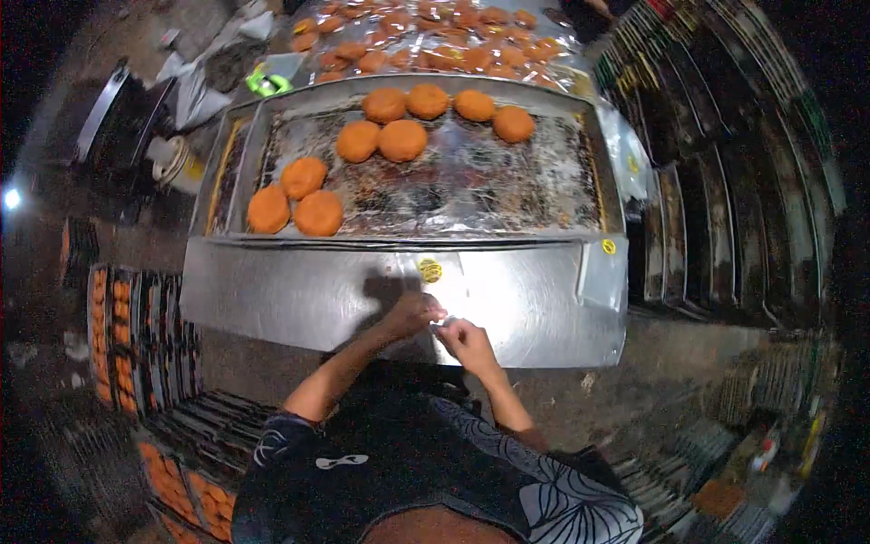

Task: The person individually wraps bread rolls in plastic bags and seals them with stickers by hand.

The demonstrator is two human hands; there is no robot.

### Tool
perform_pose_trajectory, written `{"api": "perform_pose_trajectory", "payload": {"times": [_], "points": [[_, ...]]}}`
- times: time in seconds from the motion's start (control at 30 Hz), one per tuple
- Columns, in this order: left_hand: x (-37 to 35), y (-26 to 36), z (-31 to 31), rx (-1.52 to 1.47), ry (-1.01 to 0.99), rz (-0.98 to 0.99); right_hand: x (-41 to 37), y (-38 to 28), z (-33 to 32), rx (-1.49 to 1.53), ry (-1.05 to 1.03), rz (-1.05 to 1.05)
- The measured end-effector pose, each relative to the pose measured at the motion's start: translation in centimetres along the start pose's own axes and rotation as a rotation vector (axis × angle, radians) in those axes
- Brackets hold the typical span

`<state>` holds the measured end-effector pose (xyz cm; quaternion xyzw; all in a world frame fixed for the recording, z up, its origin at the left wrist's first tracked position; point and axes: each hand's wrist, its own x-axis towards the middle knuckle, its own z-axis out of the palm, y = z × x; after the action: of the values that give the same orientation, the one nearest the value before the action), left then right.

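Note:
Over the front of the steel worktop [272, 281], my left hand [415, 311] and my right hand [467, 343] are close together, fingers closed in a pinch. Between them is the near edge of a clear plastic bag [430, 270] with a round yellow print, lying on the metal. Glare hides much of the bag's outline. Beyond it sits a shallow metal tray [471, 195] with a stained bottom. Several round orange-brown buns rest in it: a group of three [317, 212] at the near left, others [402, 140] along the far side.
Packed buns in clear plastic [435, 41] cover the surface behind the tray. More clear bags [604, 276] lie at the worktop's right edge. A bright green object [267, 82] is at the far left. Trays of buns [113, 335] stand at left; dark stacked racks [716, 181] line the right.

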<state>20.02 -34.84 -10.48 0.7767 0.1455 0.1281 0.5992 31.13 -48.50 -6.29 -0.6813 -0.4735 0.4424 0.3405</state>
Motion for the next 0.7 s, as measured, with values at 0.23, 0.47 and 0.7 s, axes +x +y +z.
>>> {"api": "perform_pose_trajectory", "payload": {"times": [0.23,0.47,0.7], "points": [[-0.4,10.8,-1.0,0.046,0.375,0.079,2.0,-5.2,-0.3,0.920,0.186,0.437],[-3.5,5.8,-10.0,-0.414,0.859,0.204,11.1,-15.3,4.6,1.383,-0.081,-0.228],[-9.6,8.0,-22.6,-1.208,1.386,0.107,25.6,-14.7,8.7,-0.936,0.280,-0.171]]}}
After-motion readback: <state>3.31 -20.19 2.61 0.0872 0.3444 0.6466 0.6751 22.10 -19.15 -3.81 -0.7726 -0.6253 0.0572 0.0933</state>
